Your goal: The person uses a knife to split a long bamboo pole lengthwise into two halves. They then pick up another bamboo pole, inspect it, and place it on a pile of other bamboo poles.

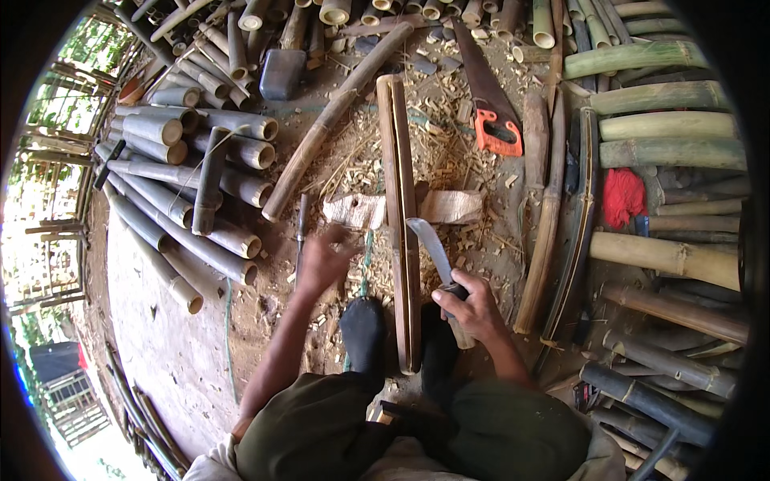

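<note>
My right hand (472, 303) is closed round the handle of a knife with a curved blade (431, 247), its tip close to the bamboo pole. This long bamboo pole (393, 172) has a dark slit along its length and runs between my feet, over a pale, roughly cut wood block (353, 210). To the left of the pole, my left hand (327, 255) is raised and smeared by motion, so its fingers cannot be made out. Beside it on the ground lies a thin tool with a dark handle (301, 228).
A handsaw with an orange handle (499, 132) lies ahead on scattered wood chips (437, 168). Cut bamboo tubes (172, 172) are piled left; green and tan lengths (666, 128) stack right, near a red cloth (624, 196). A loose bamboo pole (337, 120) slants across the far ground.
</note>
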A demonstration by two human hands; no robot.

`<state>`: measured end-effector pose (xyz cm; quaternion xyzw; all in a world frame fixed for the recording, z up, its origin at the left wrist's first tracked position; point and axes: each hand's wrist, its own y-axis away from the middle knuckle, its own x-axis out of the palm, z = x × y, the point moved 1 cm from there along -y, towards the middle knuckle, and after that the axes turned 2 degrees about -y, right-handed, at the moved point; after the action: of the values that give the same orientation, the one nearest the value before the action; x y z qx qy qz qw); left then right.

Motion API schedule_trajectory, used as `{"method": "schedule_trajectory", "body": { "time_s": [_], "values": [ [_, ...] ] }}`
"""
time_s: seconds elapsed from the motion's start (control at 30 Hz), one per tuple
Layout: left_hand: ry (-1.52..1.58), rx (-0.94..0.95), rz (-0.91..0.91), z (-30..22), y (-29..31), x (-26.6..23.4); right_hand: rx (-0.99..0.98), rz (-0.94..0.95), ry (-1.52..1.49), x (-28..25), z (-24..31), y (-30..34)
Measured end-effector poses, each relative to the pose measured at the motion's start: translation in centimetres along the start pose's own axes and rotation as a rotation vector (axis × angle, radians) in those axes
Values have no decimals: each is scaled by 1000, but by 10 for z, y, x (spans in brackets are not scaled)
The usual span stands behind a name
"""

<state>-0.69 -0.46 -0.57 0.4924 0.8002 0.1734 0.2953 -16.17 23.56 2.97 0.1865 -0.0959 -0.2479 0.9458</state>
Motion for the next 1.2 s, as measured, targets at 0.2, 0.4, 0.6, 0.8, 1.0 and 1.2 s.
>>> {"method": "schedule_trajectory", "body": {
  "time_s": [0.2, 0.4, 0.6, 0.8, 1.0, 1.2],
  "values": [
    [23, 88, 68, 29, 6, 67, -48, -64, 281, 0, -26, -6],
    [-123, 6, 113, 54, 42, 84, -100, -88, 324, -4, -4, -31],
    [-72, 82, 86, 47, 20, 78, -105, -92, 257, -7, -3, -48],
    [10, 42, 98, 39, -20, 88, -157, -94, 393, -9, -1, -63],
    [30, 62, 82, 46, -20, 97, -266, -71, 530, -11, 12, -70],
    [70, 130, 63, 37, -13, 96, -263, -164, 430, 15, -20, -90]
  ]
}}
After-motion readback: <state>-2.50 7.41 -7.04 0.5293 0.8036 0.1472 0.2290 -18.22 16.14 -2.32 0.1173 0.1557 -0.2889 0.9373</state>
